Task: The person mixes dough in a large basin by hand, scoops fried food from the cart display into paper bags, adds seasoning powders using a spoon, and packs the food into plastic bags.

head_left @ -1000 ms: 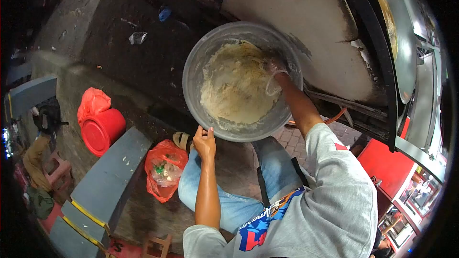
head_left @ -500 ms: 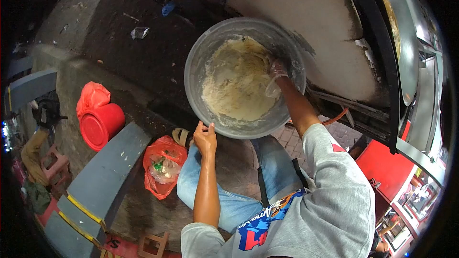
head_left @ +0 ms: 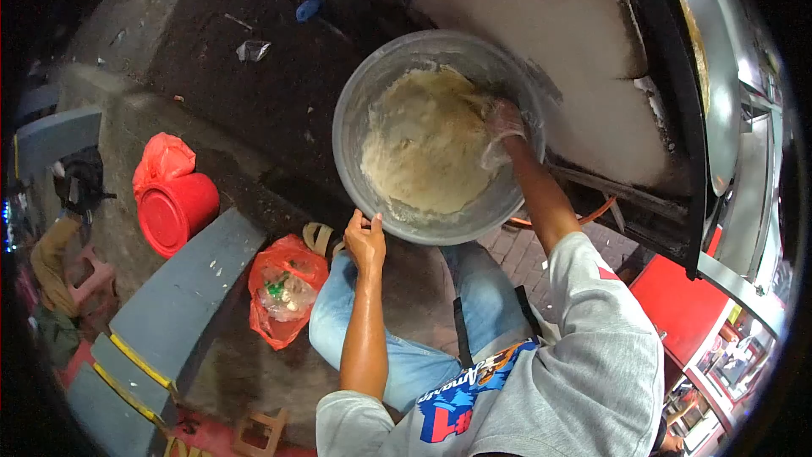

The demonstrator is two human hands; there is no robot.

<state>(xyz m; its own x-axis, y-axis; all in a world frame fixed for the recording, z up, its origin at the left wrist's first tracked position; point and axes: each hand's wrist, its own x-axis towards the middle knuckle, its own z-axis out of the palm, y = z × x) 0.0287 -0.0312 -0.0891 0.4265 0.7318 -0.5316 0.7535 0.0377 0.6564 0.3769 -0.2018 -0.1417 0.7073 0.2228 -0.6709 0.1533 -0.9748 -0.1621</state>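
A wide grey basin holds a pale, sticky dough with some dry flour around its edges. My left hand grips the near rim of the basin, thumb and fingers closed over it. Inside the basin at the right, my right hand wears a clear plastic glove. Its fingers curl into the right edge of the dough, and the fingertips are hidden there.
At the left stand a red lidded bucket and a grey bench. An open red plastic bag lies beside my left leg. Behind the basin is a whitish panel with a dark frame on its right.
My right hand has pulled slightly up and right along the basin wall. The dough looks smoother and more gathered. My left hand stays on the rim, and the view has shifted slightly.
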